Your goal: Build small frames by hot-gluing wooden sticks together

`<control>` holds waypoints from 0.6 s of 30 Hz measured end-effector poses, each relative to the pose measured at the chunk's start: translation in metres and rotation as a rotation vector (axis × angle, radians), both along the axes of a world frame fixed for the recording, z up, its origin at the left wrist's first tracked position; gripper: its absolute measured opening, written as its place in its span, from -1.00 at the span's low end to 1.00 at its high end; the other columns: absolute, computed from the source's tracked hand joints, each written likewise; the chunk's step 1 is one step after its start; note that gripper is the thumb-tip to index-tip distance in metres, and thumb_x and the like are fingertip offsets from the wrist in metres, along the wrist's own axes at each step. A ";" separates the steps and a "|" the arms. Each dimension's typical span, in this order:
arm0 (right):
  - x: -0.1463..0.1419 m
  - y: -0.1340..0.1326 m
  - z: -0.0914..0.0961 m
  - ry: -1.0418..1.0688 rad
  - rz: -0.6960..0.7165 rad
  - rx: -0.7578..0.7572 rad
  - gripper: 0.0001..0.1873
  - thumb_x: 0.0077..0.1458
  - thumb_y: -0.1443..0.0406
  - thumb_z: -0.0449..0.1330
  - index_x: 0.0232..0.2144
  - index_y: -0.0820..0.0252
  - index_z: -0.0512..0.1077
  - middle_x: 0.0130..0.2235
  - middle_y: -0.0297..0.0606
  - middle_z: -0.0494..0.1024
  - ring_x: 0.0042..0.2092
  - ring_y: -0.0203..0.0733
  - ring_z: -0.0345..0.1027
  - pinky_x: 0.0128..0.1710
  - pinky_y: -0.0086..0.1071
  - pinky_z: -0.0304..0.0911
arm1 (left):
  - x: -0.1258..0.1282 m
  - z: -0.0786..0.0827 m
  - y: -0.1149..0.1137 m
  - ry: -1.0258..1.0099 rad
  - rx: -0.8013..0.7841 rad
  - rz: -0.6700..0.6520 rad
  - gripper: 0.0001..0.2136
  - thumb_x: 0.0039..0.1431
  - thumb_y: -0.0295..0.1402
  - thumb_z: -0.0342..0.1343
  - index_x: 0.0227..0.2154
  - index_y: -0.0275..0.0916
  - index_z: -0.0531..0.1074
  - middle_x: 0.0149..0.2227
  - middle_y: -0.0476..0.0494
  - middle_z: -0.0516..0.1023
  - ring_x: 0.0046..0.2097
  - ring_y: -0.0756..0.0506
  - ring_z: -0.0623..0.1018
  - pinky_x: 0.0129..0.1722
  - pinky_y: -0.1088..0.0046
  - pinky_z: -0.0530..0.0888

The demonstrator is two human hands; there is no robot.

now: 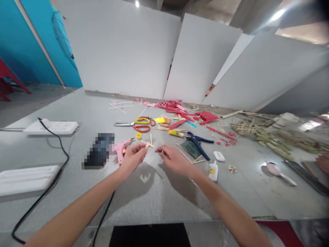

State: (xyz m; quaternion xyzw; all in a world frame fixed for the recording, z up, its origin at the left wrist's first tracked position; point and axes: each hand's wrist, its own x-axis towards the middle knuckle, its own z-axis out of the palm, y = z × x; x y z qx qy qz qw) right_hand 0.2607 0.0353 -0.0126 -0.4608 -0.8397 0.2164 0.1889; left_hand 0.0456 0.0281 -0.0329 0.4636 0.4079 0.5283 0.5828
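My left hand [133, 156] pinches a small frame of thin wooden sticks [148, 144], held just above the grey table [154, 192]. My right hand [172, 158] is close beside it on the right, its fingers pinched together near the sticks; what they hold is too small to make out. A pink glue gun [120, 149] lies just left of my left hand. Loose wooden sticks [190, 158] lie to the right of my right hand.
Red and yellow scissors [141, 124], blue pliers [198, 143], a yellow glue tube [175, 133], a white glue bottle [213, 171], red strips [205, 117] and bamboo pieces [259, 133] lie beyond. A power strip [51, 127] and black cable [61, 151] are on the left. Another person's hand [322, 163] shows far right.
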 end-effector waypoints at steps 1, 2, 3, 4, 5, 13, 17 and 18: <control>0.011 0.000 0.000 0.198 -0.043 -0.098 -0.81 0.36 0.26 0.17 -0.09 0.16 0.56 -0.13 -0.19 0.64 -0.19 -0.19 0.47 -0.13 -0.31 0.38 | 0.003 -0.003 -0.003 0.031 -0.022 -0.041 -0.70 0.06 -0.09 0.35 -0.41 -0.25 0.58 -0.63 0.11 0.32 -0.65 0.10 0.23 -0.65 0.60 0.15; 0.020 0.001 -0.001 0.366 -0.085 -0.181 -0.80 0.31 0.18 0.22 -0.15 0.16 0.57 -0.21 -0.24 0.64 -0.28 -0.23 0.43 -0.23 -0.34 0.35 | 0.006 -0.005 -0.006 0.066 -0.044 -0.085 -0.70 0.07 -0.07 0.34 -0.44 -0.25 0.58 -0.65 0.10 0.33 -0.66 0.10 0.23 -0.67 0.60 0.15; 0.028 0.003 -0.004 0.496 -0.122 -0.247 -0.75 0.27 0.11 0.25 -0.18 0.17 0.57 -0.28 -0.27 0.61 -0.35 -0.26 0.37 -0.31 -0.36 0.31 | 0.010 -0.007 -0.009 0.102 -0.065 -0.128 -0.69 0.09 -0.07 0.33 -0.45 -0.25 0.59 -0.65 0.08 0.35 -0.67 0.08 0.25 -0.69 0.59 0.16; 0.033 0.005 -0.008 0.567 -0.149 -0.285 -0.69 0.23 0.05 0.27 -0.20 0.17 0.56 -0.33 -0.30 0.58 -0.41 -0.29 0.31 -0.38 -0.38 0.26 | 0.012 -0.009 -0.012 0.139 -0.084 -0.168 -0.69 0.09 -0.07 0.33 -0.46 -0.25 0.60 -0.65 0.05 0.38 -0.68 0.07 0.27 -0.71 0.58 0.16; 0.036 0.006 -0.012 0.604 -0.167 -0.313 -0.64 0.21 0.01 0.27 -0.20 0.18 0.56 -0.37 -0.33 0.55 -0.45 -0.32 0.27 -0.43 -0.39 0.22 | 0.015 -0.011 -0.016 0.175 -0.100 -0.200 -0.71 0.09 -0.09 0.34 -0.45 -0.25 0.62 -0.64 0.03 0.41 -0.68 0.06 0.28 -0.72 0.58 0.16; 0.031 -0.003 -0.029 0.709 -0.113 -0.605 -0.62 0.03 0.18 0.45 -0.09 0.12 0.53 -0.35 -0.37 0.62 -0.37 -0.30 0.44 -0.38 -0.42 0.28 | 0.016 -0.025 -0.025 0.558 0.114 -0.082 -0.81 0.18 -0.20 0.31 -0.30 -0.18 0.72 -0.43 -0.10 0.67 -0.50 -0.03 0.48 -0.52 0.50 0.36; 0.028 -0.007 -0.029 0.665 -0.067 -0.587 -0.73 0.03 0.20 0.45 -0.23 0.14 0.55 -0.29 -0.32 0.66 -0.29 -0.25 0.54 -0.28 -0.37 0.39 | 0.011 -0.032 -0.021 0.604 0.156 -0.075 -0.80 0.23 -0.19 0.28 -0.25 -0.17 0.73 -0.30 -0.16 0.74 -0.38 -0.10 0.58 -0.39 0.44 0.46; 0.028 -0.007 -0.029 0.666 -0.058 -0.589 -0.75 0.04 0.20 0.45 -0.25 0.14 0.55 -0.28 -0.32 0.67 -0.28 -0.25 0.55 -0.27 -0.37 0.41 | 0.011 -0.032 -0.021 0.610 0.162 -0.081 -0.80 0.23 -0.20 0.28 -0.25 -0.17 0.73 -0.29 -0.17 0.74 -0.36 -0.11 0.59 -0.37 0.43 0.47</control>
